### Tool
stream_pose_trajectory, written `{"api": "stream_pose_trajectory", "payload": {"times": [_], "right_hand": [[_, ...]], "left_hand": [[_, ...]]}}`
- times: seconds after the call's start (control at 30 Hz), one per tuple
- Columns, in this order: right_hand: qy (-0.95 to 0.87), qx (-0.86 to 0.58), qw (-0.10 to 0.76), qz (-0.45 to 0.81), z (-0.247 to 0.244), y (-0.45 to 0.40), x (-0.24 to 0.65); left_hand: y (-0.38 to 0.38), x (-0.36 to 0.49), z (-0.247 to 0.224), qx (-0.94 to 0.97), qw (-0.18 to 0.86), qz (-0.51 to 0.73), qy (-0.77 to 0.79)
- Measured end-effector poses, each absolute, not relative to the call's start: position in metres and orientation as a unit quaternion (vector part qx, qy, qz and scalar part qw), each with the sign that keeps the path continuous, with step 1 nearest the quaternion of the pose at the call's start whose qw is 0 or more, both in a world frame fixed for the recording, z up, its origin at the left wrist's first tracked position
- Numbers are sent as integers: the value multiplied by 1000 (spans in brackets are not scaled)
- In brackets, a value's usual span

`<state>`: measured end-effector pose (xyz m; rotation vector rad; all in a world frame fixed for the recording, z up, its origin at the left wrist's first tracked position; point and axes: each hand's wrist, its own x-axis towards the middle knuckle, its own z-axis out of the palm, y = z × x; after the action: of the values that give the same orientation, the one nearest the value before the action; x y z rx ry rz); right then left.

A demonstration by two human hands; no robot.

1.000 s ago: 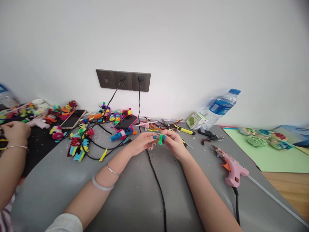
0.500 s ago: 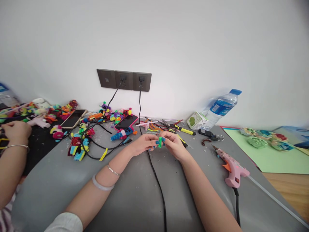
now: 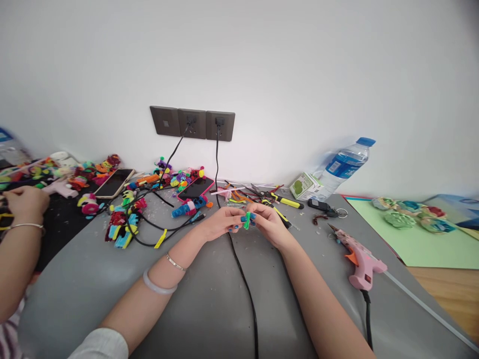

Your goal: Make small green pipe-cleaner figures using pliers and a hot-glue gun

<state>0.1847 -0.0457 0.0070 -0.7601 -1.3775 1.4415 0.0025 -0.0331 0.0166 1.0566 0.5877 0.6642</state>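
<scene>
A small bright green fuzzy piece (image 3: 247, 220) is pinched between my two hands above the grey table. My left hand (image 3: 223, 223) grips it from the left with thumb and fingertips. From the right, my right hand (image 3: 266, 223) holds the same piece, its fingers bent around it. The fingertips, with blue nails, hide part of the piece. Just behind my hands lie pliers with yellow and black handles (image 3: 292, 201) and several loose coloured stems (image 3: 239, 195). A black cable (image 3: 243, 279) runs beneath my hands.
On the right are a pink glue gun (image 3: 362, 267), keys (image 3: 329, 211), a tilted water bottle (image 3: 346, 164) and green paper (image 3: 419, 249). Leftward lie fuzzy figures (image 3: 121, 222), two phones (image 3: 114, 183) and cables. Another person's hand (image 3: 26, 204) is at the far left.
The green piece has tilted slightly and shifted a little left between my fingertips. Both hands otherwise keep nearly the same pose.
</scene>
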Motion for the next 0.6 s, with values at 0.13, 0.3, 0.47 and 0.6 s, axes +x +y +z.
{"api": "stream_pose_trajectory", "payload": {"times": [0.13, 0.3, 0.47, 0.6], "right_hand": [[-560, -315, 486, 592, 6, -46, 184], [-543, -320, 491, 601, 8, -47, 183], [-539, -317, 492, 606, 9, -47, 183], [-538, -305, 488, 616, 10, -47, 184]], "left_hand": [[-32, 2, 14, 484, 774, 308, 268], [-31, 2, 11, 475, 780, 308, 267], [-30, 2, 9, 465, 783, 311, 271], [-30, 2, 10, 452, 793, 315, 261]]}}
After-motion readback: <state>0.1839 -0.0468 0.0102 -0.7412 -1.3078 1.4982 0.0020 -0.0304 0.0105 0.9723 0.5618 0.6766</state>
